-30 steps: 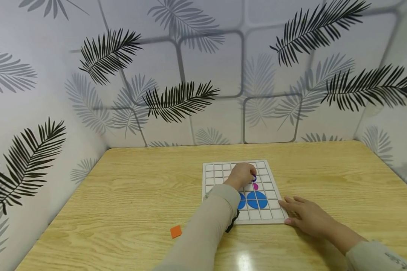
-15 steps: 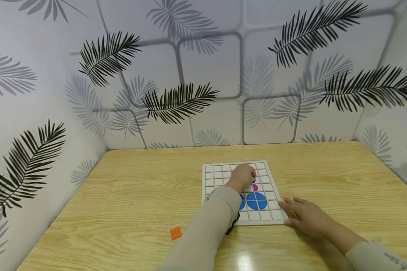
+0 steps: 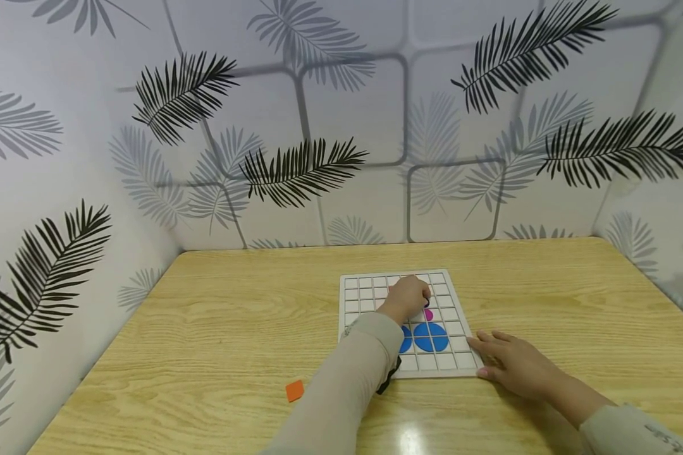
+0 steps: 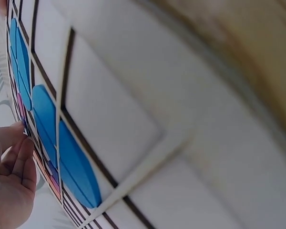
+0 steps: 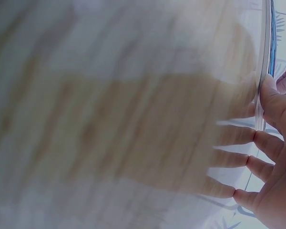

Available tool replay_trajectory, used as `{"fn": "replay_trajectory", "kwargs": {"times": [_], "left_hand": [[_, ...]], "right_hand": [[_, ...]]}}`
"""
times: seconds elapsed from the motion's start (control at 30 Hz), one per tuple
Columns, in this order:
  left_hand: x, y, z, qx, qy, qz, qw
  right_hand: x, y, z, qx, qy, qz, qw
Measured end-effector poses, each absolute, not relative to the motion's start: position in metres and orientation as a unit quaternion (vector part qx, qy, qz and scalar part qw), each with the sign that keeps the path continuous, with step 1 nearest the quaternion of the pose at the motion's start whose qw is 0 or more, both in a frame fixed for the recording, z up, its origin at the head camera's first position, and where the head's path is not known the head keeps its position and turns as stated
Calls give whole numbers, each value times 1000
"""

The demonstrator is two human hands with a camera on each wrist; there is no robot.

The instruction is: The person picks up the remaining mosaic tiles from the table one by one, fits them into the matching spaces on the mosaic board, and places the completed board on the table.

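Left hand (image 3: 407, 296): fingers curled down on a small dark piece (image 3: 427, 302) at the upper-middle cells of the grid board (image 3: 353, 316); pink piece (image 3: 429, 314) just beside
Right hand (image 3: 515, 363): fingers flat, steadying board's near right corner
Advice: likely seat the piece square in its cell; keep board pinned
Elsewhere: blue discs (image 3: 430, 337); orange tile (image 3: 295, 390) on table (image 3: 205, 354)

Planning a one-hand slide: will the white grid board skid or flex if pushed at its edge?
The white grid board looks flat, thin and rigid, so flex seems unlikely. On the glossy wooden table it probably skids; the right hand rests flat against its corner. Loose blue pieces may shift.
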State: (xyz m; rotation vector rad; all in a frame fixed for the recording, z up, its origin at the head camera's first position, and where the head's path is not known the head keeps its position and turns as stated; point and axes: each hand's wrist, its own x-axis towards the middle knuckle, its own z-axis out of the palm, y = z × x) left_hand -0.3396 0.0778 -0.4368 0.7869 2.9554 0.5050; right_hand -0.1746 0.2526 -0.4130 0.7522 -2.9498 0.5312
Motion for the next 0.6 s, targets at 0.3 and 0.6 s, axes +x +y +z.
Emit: {"fn": "replay_trajectory", "kwargs": {"times": [0.3, 0.6], "left_hand": [[-396, 90, -503, 286, 945, 159, 17], [-373, 81, -466, 304, 941, 147, 38]], "right_hand": [[-174, 253, -413, 245, -953, 177, 27], [-174, 253, -413, 248, -953, 174, 30]]}}
